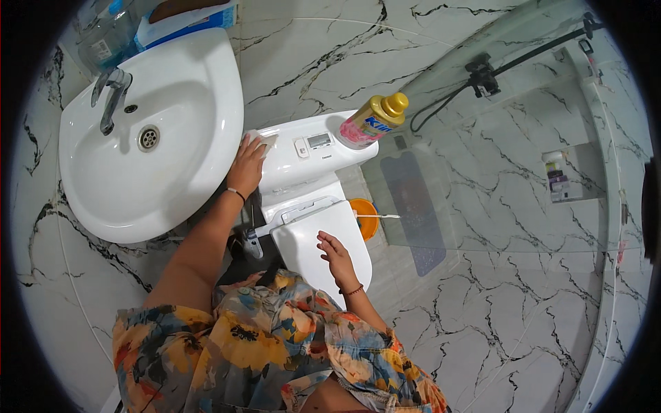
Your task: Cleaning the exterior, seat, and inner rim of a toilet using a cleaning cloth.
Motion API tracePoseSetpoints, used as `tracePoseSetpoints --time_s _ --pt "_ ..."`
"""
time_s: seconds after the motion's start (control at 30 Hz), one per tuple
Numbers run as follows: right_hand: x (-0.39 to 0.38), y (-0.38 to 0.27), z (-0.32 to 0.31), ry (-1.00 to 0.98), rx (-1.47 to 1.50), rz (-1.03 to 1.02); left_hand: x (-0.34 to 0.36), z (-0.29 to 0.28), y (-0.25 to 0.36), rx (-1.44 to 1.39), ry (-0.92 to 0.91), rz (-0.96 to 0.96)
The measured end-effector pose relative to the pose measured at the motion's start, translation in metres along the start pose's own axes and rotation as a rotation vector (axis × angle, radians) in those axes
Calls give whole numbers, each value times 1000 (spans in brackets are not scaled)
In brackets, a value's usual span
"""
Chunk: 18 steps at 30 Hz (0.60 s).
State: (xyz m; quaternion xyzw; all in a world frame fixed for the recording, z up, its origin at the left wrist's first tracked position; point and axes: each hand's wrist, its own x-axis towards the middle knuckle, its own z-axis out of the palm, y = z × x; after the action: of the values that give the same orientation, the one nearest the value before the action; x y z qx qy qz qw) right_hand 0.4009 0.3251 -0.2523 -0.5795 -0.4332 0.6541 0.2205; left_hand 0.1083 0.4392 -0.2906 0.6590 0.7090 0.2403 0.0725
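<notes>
My left hand (246, 166) reaches up to the left end of the toilet tank (303, 168), beside the sink's rim. Under its fingers is a thin whitish cloth or tissue (267, 142), pressed to the tank top. Above the closed white toilet lid (313, 237) hovers my right hand (335, 260), with its fingers stretched and nothing in them. A pink bottle with a gold cap (372, 122) stands on the tank's right end. The flush button panel (318, 142) lies between the cloth and that bottle.
A white sink (206, 199) with a chrome faucet (113, 100) is on the left. Behind it are a clear bottle (103, 41) and a blue package (186, 26). An orange bucket (365, 219) sits right of the toilet, near a glass partition (509, 158) and grey mat (413, 206).
</notes>
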Motion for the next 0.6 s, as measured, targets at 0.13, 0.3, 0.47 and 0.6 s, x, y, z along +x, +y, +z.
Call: tracePoseSetpoints --time_s 0.13,0.3,0.47,0.6 --pt "-5 11 -2 -16 -17 -10 21 11 5 77 34 17" --pt "-12 15 -5 0 -27 -33 56 24 13 140 0 69" --pt "-13 18 -18 27 -34 -65 31 13 10 136 -50 57" --pt "-14 24 -21 31 -44 -84 5 3 6 102 21 -1"
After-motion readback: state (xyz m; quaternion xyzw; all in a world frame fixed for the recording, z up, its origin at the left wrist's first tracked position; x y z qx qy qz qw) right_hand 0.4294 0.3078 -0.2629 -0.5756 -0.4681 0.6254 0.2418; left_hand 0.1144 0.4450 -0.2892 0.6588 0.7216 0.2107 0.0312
